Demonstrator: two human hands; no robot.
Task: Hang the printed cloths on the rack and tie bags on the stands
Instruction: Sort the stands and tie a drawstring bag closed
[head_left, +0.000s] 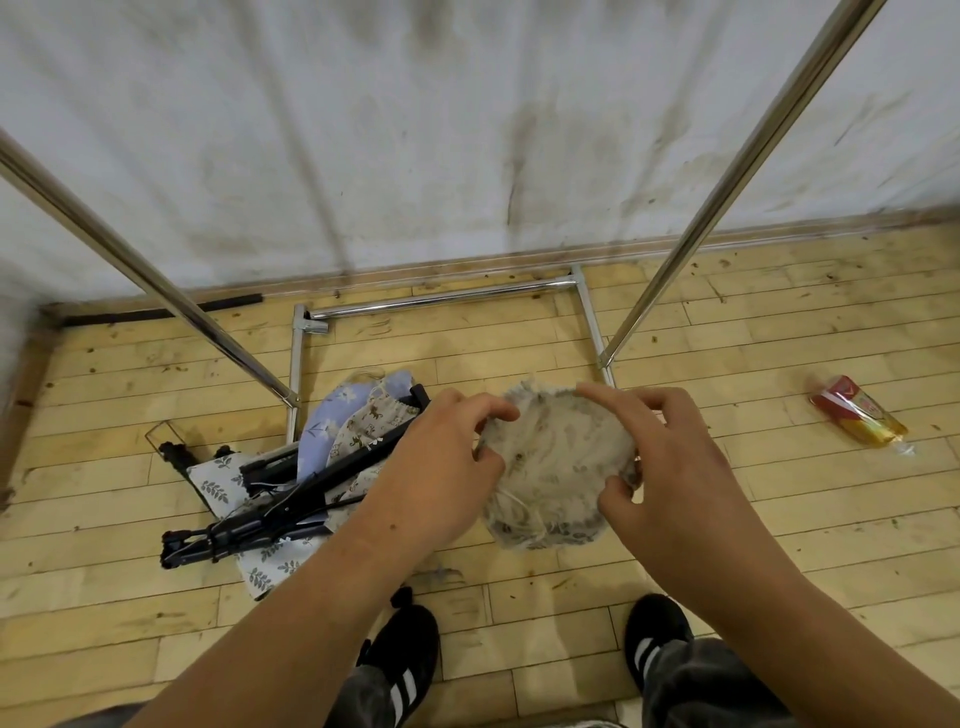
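Head view, looking down at a wooden floor (727, 338).

Hands: the left hand (441, 457) and right hand (670, 457) hold 1 beige printed bag (556, 457) between them, above the floor. The left fingers are curled and pinch the bag's left edge. The right thumb and fingers pinch its right edge, and the right index finger lies along the top. The bag is bunched, with its pale drawstring (519, 514) hanging loose at the lower left. The print is too blurred to make out.

Rack: the metal rack (441, 299) stands just ahead, its base frame on the floor near the wall. 2 bare uprights rise from it, 1 at the left and 1 at the right.

Pile to the left of the hands, at the rack's left foot: black folded stands (291, 499) lie across a blue flowered cloth (332, 415), a beige printed cloth (363, 431) and a white leaf-print cloth (218, 478).

Other: a red and yellow packet (857, 418) lies on the floor, well apart to the right. 2 black shoes (405, 654) with white stripes are at the bottom edge. A stained white sheet (467, 130) covers the wall behind.
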